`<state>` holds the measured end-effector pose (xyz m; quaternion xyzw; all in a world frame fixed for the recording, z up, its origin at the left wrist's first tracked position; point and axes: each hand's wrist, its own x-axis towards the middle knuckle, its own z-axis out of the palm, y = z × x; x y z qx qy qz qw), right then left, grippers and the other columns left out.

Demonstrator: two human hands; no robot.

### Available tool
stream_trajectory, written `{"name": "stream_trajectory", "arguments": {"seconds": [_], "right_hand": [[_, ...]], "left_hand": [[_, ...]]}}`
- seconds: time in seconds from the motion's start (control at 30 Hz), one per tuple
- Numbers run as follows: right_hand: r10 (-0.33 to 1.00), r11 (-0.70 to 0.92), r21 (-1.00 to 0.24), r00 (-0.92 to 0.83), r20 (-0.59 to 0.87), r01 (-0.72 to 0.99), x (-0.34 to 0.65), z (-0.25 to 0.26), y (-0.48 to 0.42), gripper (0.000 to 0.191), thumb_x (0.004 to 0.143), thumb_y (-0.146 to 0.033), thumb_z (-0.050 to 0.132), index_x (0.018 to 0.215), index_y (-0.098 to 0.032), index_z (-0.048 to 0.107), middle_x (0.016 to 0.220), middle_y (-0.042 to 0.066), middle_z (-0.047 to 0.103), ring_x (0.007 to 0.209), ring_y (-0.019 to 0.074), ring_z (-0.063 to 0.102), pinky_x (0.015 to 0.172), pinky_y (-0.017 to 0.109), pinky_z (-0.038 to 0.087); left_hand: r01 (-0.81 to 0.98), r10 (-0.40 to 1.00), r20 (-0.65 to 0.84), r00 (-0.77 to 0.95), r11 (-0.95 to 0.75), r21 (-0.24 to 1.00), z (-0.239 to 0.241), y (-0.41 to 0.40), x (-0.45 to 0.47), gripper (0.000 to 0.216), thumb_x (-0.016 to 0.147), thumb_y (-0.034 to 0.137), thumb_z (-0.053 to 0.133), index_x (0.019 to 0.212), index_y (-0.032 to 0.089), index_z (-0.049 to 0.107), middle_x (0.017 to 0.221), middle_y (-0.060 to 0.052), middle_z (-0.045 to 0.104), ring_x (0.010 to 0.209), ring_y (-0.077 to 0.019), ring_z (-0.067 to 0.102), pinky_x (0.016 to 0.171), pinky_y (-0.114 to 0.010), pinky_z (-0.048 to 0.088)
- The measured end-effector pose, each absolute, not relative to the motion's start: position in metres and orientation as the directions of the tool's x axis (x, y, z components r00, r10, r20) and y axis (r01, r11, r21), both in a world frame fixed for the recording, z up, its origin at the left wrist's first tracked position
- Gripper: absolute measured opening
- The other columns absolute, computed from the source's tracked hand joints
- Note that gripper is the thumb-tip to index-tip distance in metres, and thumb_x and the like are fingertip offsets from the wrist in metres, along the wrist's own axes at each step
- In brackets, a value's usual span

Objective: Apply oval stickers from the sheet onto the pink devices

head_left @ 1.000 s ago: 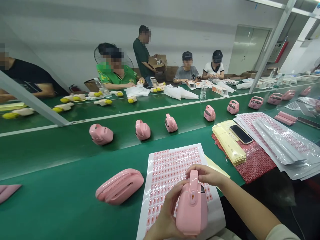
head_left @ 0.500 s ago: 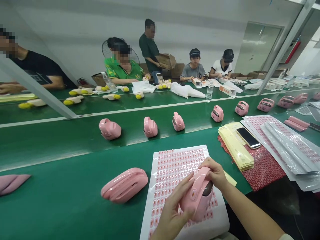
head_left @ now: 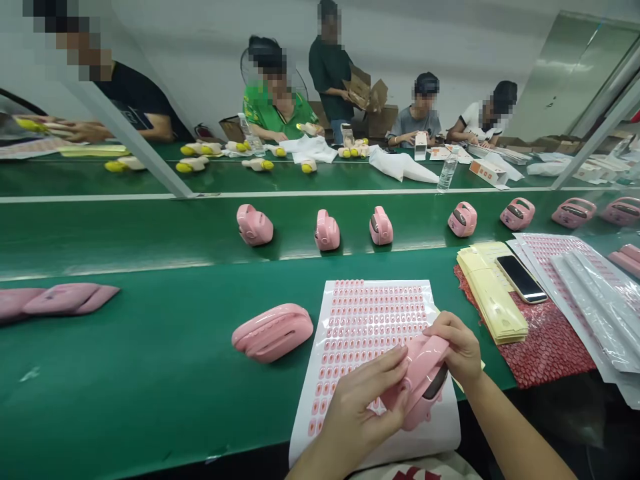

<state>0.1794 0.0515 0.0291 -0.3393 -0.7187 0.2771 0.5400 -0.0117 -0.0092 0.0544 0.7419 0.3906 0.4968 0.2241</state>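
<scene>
A small pink plastic device with a carry handle and a dark window [head_left: 419, 377] is tilted between my hands, above the sticker sheet. My left hand [head_left: 363, 403] grips its near side, the thumb pressing at the round spot by the handle's foot. On the far end, my right hand [head_left: 457, 347] has its fingers closed round the handle and body. Beneath lies a white sheet of small pink oval stickers [head_left: 373, 317], in rows, partly covered by my hands and the device. To its left, another pink device [head_left: 273, 332] rests on the green table.
Several pink devices stand along the green conveyor [head_left: 200, 233]. On the right are yellow paper slips [head_left: 493, 300], a phone [head_left: 521, 279], red bubble wrap [head_left: 555, 347] and more sticker sheets [head_left: 590, 280]. Pink pieces [head_left: 70, 299] lie far left. Co-workers sit across the line.
The view has shifted, so the background sits higher and further right. Both hands still hold the pink device, which has turned somewhat; my left thumb now covers the oval sticker spot on its side.
</scene>
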Motion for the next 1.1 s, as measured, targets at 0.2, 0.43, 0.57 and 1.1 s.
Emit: {"name": "stream_trajectory", "arguments": {"seconds": [0.2,0.43,0.57,1.1], "right_hand": [[0.805,0.593,-0.775,-0.15,0.574,0.219,0.181,0.03,0.049,0.019,0.077,-0.037,0.058,0.08,-0.024,0.071,0.062,0.002,0.052,0.057,0.015,0.051,0.051,0.029,0.043],[0.781,0.624,-0.751,-0.153,0.606,0.214,0.183,0.03,0.047,0.013,0.076,-0.029,0.059,0.082,-0.025,0.07,0.064,0.002,0.057,0.058,0.0151,0.053,0.051,0.028,0.044],[0.844,0.536,-0.78,-0.177,0.507,0.322,0.186,0.044,0.053,0.009,0.069,-0.031,0.066,0.074,-0.023,0.069,0.064,0.001,0.059,0.059,0.0152,0.054,0.054,0.027,0.045],[0.957,-0.011,-0.744,0.222,0.186,0.669,0.169,0.065,0.314,0.02,0.085,-0.026,0.052,0.099,-0.014,0.059,0.094,0.005,0.062,0.082,0.0154,0.059,0.073,0.033,0.049]], "left_hand": [[0.338,0.843,0.509,0.178,-0.538,0.773,0.059,-0.008,-0.008,0.022,0.071,0.013,0.06,0.089,0.022,0.068,0.099,-0.006,0.07,0.083,-0.0207,0.068,0.073,-0.032,0.058],[0.256,0.882,0.433,0.185,-0.469,0.845,0.056,-0.006,-0.008,0.021,0.072,0.014,0.062,0.089,0.023,0.068,0.1,-0.006,0.07,0.086,-0.0191,0.067,0.076,-0.031,0.056],[0.191,0.907,0.282,0.312,-0.35,0.917,0.027,0.01,-0.024,0.042,0.073,0.034,0.066,0.114,0.028,0.058,0.116,-0.007,0.063,0.103,-0.0241,0.06,0.082,-0.036,0.054],[0.895,0.928,0.313,0.2,-0.303,0.328,-0.085,0.044,-0.048,0.046,0.083,0.03,0.046,0.129,0.024,0.045,0.133,-0.01,0.048,0.121,-0.0292,0.044,0.094,-0.048,0.042]]}}
